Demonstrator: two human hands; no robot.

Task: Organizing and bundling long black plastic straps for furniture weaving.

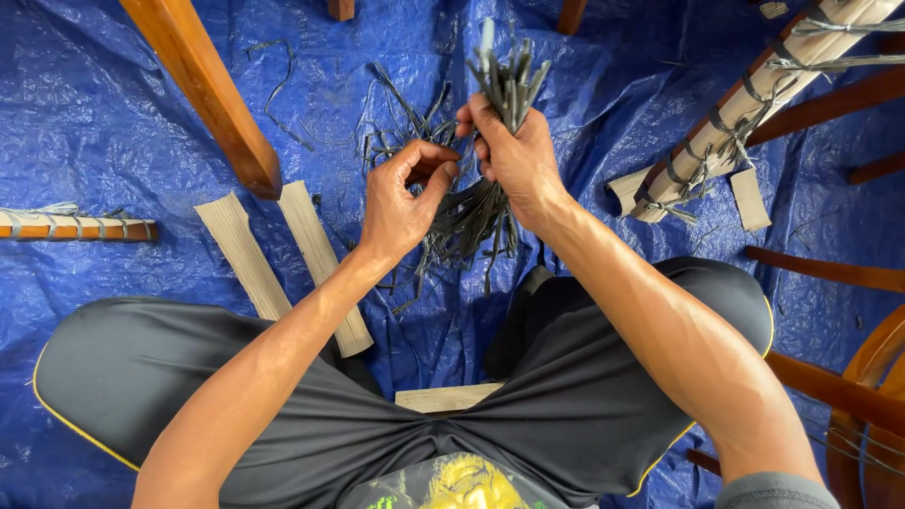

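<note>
My right hand (pixel 514 160) grips a thick bundle of dark grey flat strips (pixel 507 80), its ends standing up above my fist and its tails hanging below toward the tarp. My left hand (pixel 403 193) is beside it, thumb and forefinger pinching one thin strip out of the same bundle. More loose grey strips (pixel 401 132) lie tangled on the blue tarp (pixel 94 141) just beyond my hands. I sit cross-legged in dark shorts.
Two flat pale woven slats (pixel 283 245) lie left of my left knee. A wooden leg (pixel 207 90) crosses the upper left. A strip-wrapped wooden piece (pixel 735 123) lies upper right, another at the left edge (pixel 75 226). Curved wooden furniture parts (pixel 848 377) stand at right.
</note>
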